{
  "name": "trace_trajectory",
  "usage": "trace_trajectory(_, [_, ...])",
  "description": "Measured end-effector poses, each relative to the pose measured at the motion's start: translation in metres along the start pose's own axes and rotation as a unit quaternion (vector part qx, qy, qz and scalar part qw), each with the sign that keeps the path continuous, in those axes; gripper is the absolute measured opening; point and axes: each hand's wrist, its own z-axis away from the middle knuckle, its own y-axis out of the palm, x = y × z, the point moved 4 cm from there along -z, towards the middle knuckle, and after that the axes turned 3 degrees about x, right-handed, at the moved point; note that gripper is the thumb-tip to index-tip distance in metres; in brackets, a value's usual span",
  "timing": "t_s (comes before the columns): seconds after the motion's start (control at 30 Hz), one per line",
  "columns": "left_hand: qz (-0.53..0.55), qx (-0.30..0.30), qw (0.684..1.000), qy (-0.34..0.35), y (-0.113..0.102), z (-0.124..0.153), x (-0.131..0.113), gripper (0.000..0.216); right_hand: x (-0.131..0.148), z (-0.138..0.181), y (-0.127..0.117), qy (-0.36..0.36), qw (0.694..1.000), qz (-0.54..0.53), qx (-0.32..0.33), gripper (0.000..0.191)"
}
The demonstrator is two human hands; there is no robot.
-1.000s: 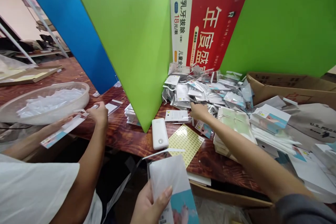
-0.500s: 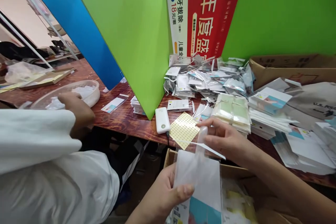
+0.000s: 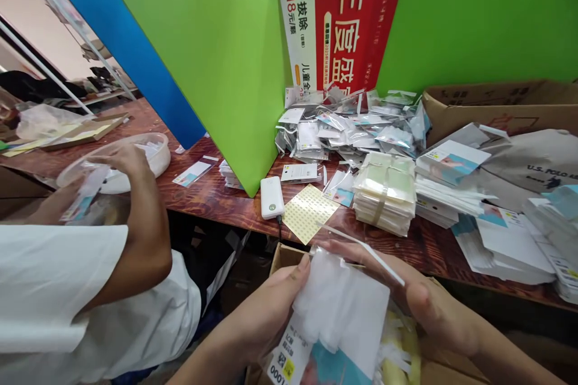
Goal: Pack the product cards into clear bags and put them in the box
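Observation:
A clear plastic bag holds a white and blue printed card and whitish translucent soft strips in front of it. My left hand pinches the bag's left edge, thumb on top. Against the top and right side of the same bag lies my right hand, its fingers partly hidden behind the plastic. The bag's flap with a white strip sticks out across the right hand. Below is an open cardboard box with more whitish and yellowish pieces in it.
On the table lie a white power bank, a yellow sticker sheet, a banded stack of bags, card stacks and a heap of filled packets. At left, a co-worker's arm is by a round tub.
The whitish strip that my right hand held above the bag is now inside it. That hand has moved down against the bag. The co-worker now holds a packet over the tub.

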Motion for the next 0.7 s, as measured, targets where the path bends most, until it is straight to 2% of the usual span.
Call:
trace_trajectory(0.1, [0.004, 0.012, 1.000, 0.003, 0.003, -0.004, 0.000, 0.045, -0.004, 0.009, -0.003, -0.031, 0.999, 0.038, -0.011, 0.067])
trace_trajectory(0.17, [-0.010, 0.015, 1.000, 0.008, 0.005, -0.005, -0.001, 0.044, -0.001, 0.012, -0.004, -0.065, 0.991, 0.116, -0.005, 0.064])
trace_trajectory(0.27, [-0.036, 0.009, 0.999, -0.003, 0.009, -0.007, -0.004, 0.049, 0.011, 0.014, -0.004, -0.097, 0.969, 0.226, 0.014, 0.066])
trace_trajectory(0.43, [-0.049, 0.027, 0.996, -0.063, 0.008, -0.011, 0.001, 0.052, 0.028, 0.011, 0.001, -0.130, 0.930, 0.339, 0.063, 0.067])
trace_trajectory(0.57, [-0.055, 0.051, 0.994, -0.086, 0.001, -0.014, 0.011, 0.044, 0.027, 0.006, 0.010, -0.168, 0.887, 0.422, 0.087, 0.044])
trace_trajectory(0.7, [-0.097, 0.087, 0.989, -0.064, -0.004, -0.026, 0.024, 0.053, 0.016, 0.007, 0.013, -0.155, 0.889, 0.426, 0.065, 0.026])
